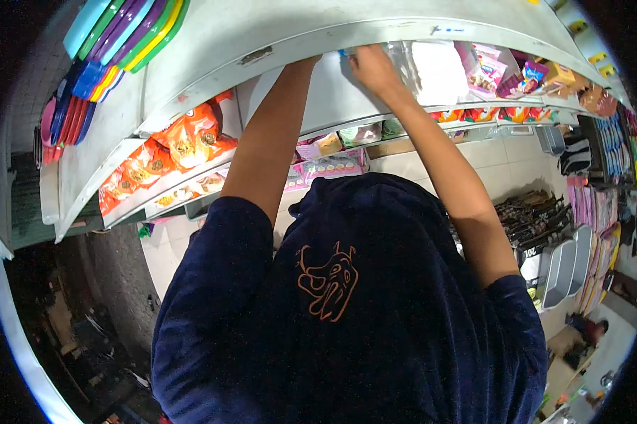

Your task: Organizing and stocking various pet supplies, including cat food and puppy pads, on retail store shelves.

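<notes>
My left forearm [276, 122] reaches in under the upper shelf [297, 45], whose front edge hides my left hand. My right hand [372, 69] is over the white middle shelf [323, 103], its fingers curled and their tips partly hidden by that same edge. A bit of blue packaging [346, 52] shows beside these fingers; whether they grip it, I cannot tell. Just right of this hand lie clear plastic wrapping [403, 63] and a bright white pack [439, 74]. Farther right on the shelf are pink snack pouches [487, 71].
Orange snack bags [191, 138] fill the shelf at left. Stacked coloured plastic trays [133, 32] stand upper left. Below are pink packs [334, 164]. Grey metal pans [562, 267] and black bundles [530, 217] are at right. A person [588, 328] is far off, lower right.
</notes>
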`<state>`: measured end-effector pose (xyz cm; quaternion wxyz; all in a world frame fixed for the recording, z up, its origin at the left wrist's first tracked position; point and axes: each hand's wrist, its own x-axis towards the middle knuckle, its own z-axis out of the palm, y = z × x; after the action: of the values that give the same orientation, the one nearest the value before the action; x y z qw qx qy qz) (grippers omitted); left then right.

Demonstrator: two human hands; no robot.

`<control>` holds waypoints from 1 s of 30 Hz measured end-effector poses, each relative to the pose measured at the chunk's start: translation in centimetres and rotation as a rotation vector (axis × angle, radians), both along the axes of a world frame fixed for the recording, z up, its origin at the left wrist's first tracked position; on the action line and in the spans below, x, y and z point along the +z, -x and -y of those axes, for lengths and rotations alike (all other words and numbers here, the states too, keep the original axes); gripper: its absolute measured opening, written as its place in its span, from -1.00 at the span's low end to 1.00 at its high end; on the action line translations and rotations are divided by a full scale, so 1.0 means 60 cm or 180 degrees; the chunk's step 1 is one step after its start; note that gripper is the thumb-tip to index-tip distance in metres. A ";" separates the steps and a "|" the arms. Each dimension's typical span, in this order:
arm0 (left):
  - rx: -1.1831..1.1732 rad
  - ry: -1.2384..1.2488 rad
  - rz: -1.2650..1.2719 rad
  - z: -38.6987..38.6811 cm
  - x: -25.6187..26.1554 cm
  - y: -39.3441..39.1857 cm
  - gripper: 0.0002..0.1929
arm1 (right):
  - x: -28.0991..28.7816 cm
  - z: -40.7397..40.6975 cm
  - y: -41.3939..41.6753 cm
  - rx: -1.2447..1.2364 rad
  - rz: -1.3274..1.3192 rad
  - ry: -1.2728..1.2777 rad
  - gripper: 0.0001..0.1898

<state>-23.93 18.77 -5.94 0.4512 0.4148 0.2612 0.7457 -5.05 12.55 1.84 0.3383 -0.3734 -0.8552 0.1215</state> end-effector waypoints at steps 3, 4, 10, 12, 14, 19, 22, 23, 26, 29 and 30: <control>-0.0046 0.0156 -0.0124 0.021 0.011 -0.013 -0.53 | -0.002 0.043 0.001 -0.0136 -0.0162 0.0255 -0.46; -0.0047 0.0200 -0.0164 0.033 0.011 -0.024 -0.53 | -0.002 0.051 0.000 -0.0262 -0.0259 0.0265 -0.45; -0.0173 0.0454 -0.0397 0.073 0.038 -0.089 -0.50 | -0.030 0.049 -0.021 -0.0280 -0.0195 0.0668 -0.50; -0.0156 0.0543 -0.0450 0.060 0.037 -0.079 -0.50 | -0.037 0.051 -0.023 -0.0286 -0.0113 0.0734 -0.52; -0.0078 0.0632 -0.0499 0.027 0.039 -0.060 -0.49 | -0.036 0.058 -0.019 -0.0232 -0.0024 0.0796 -0.55; -0.0067 0.0839 -0.0637 -0.005 0.049 -0.057 -0.47 | -0.045 0.057 -0.032 -0.0027 0.0094 0.0942 -0.58; -0.0078 0.0961 -0.0726 0.003 0.056 -0.057 -0.46 | -0.058 0.057 -0.039 0.0054 -0.0053 0.0732 -0.59; -0.0078 0.1001 -0.0754 0.003 0.059 -0.059 -0.46 | -0.063 0.056 -0.043 0.0048 -0.0052 0.0733 -0.59; -0.0032 0.1108 -0.0835 0.005 0.072 -0.065 -0.44 | -0.070 0.052 -0.045 0.0038 -0.0076 0.0689 -0.60; 0.0052 0.1241 -0.0873 0.025 0.077 -0.068 -0.43 | -0.080 0.050 -0.050 0.0084 -0.0019 0.0648 -0.60; 0.0104 0.1281 -0.0872 0.029 0.082 -0.069 -0.43 | -0.081 0.047 -0.050 0.0164 -0.0030 0.0700 -0.61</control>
<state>-19.79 17.02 -1.03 0.4730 0.4095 0.4700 0.6226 -2.04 9.72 -3.04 0.2960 -0.3856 -0.8444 0.2250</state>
